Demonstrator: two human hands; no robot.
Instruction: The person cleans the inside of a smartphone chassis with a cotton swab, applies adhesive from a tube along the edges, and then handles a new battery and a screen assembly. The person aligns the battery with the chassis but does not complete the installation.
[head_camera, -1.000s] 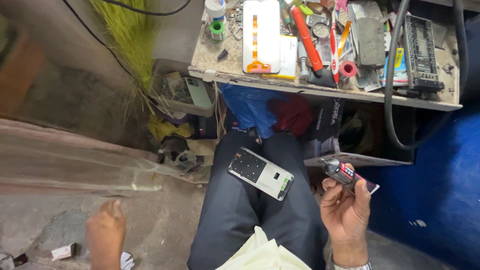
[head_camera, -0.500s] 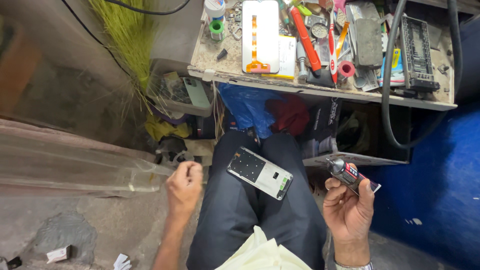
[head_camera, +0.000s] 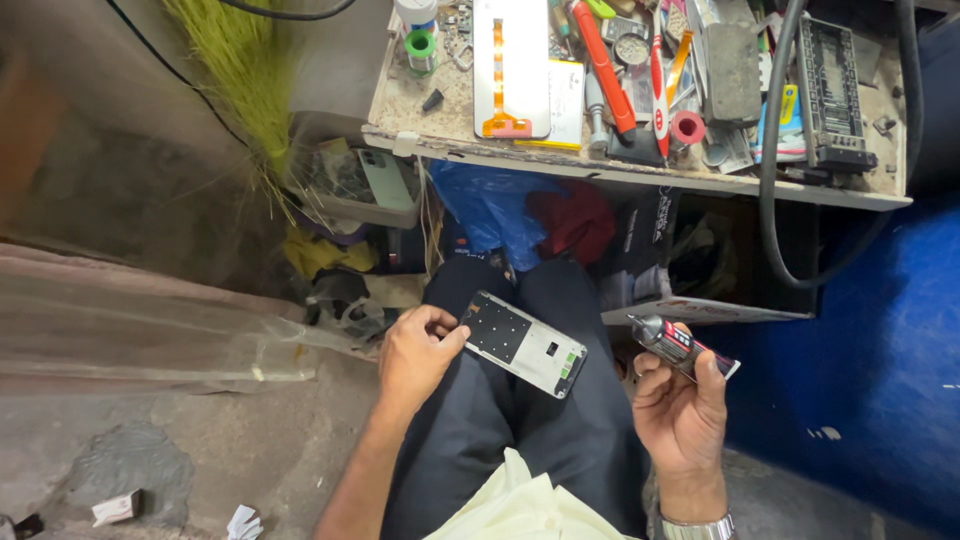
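**Inspector:** Position of the opened phone?

**Assistant:** The phone frame (head_camera: 524, 344) lies flat across the person's lap, on the dark trousers (head_camera: 520, 440), set at a slant, one end toward the left knee, the other toward the right. Its inner side faces up: a dark panel at the left end, a pale section with small green parts at the right.

**Inspector:** Left hand?

**Assistant:** The left hand (head_camera: 415, 352) rests at the left end of the frame. Its fingers (head_camera: 447, 333) are curled and pinch the near corner of the frame; contact is visible at the edge.

**Inspector:** Right hand?

**Assistant:** The right hand (head_camera: 682, 412) is raised beside the right knee, apart from the frame. Its fingers are wrapped around a small glue tube (head_camera: 682, 347), red and black, nozzle pointing up and to the left. A metal watch strap (head_camera: 697, 527) shows at the wrist.

**Inspector:** Surroundings?

**Assistant:** A cluttered worktop (head_camera: 640, 178) stands ahead of the knees. On it: a white display panel with an orange flex strip (head_camera: 511, 66), a red-handled tool (head_camera: 604, 66), a green solder spool (head_camera: 421, 47). A thick grey cable (head_camera: 772, 170) hangs over the front edge. Below sit blue plastic bags (head_camera: 492, 205). A clear plastic sheet (head_camera: 150, 320) lies on the floor at left.
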